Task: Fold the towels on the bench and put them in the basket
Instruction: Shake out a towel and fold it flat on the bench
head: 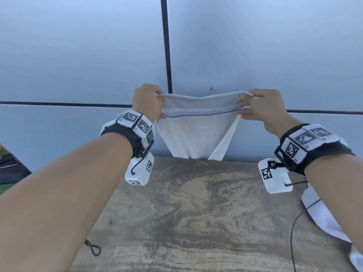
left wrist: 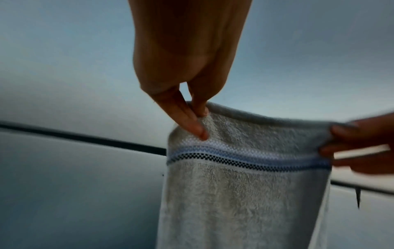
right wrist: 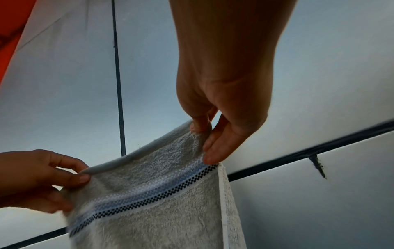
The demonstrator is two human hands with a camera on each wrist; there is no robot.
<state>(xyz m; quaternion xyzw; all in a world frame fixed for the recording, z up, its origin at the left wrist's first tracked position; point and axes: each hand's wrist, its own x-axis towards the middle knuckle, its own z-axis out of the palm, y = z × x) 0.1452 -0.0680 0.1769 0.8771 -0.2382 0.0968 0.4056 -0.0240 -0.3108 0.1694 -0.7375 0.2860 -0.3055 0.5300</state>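
Above the far edge of the bench (head: 196,213), in the head view, the left hand (head: 148,102) and the right hand (head: 261,107) are holding up a white towel (head: 196,130) in front of the grey panel wall (head: 78,55). Each hand is pinching one top corner, the left at 9 o'clock of the towel and the right at 3 o'clock. The towel is hanging down, and its lower part is going out of sight behind the bench edge. Another white cloth (head: 324,218) is lying on the bench at 4 o'clock, partly under the right forearm.

From the left wrist view, the left hand (left wrist: 185,67) is coming down from 12 o'clock, and its fingers (left wrist: 187,116) are pinching the hem of the towel (left wrist: 245,193). A blue and checkered stripe (left wrist: 245,157) is running across the towel. The right hand (left wrist: 362,144) is gripping the other corner at 3 o'clock.

From the right wrist view, the right hand (right wrist: 226,84) is pinching the upper corner of the towel (right wrist: 160,219), and the left hand (right wrist: 38,180) is holding the hem at 9 o'clock.
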